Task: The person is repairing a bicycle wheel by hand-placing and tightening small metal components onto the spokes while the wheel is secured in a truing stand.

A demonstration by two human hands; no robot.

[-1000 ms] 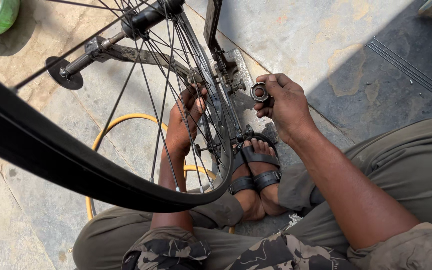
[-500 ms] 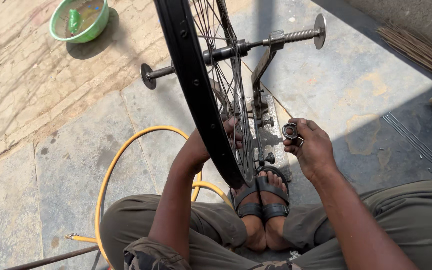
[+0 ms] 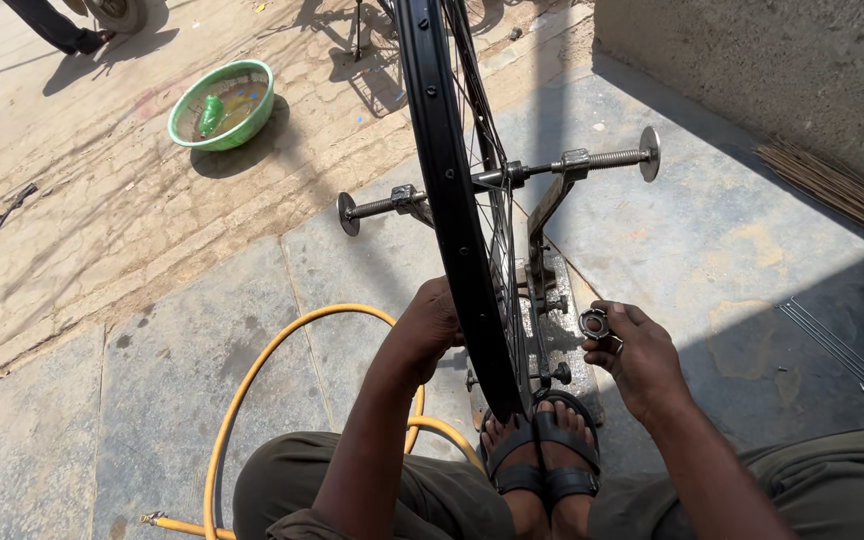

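We see a bicycle wheel (image 3: pixel 449 200) upright in a truing stand (image 3: pixel 542 230) at 12 o'clock. Left hand (image 3: pixel 430 325) rests against the rim at 9 o'clock, its fingers hidden, so we cannot tell its grip. Right hand (image 3: pixel 632 355) at 3 o'clock is closed on a small spoke wrench (image 3: pixel 595 322). We'd judge small turns and a steadied rim best. Yellow hose (image 3: pixel 252 385) at 7, green basin (image 3: pixel 222 103) at 10.
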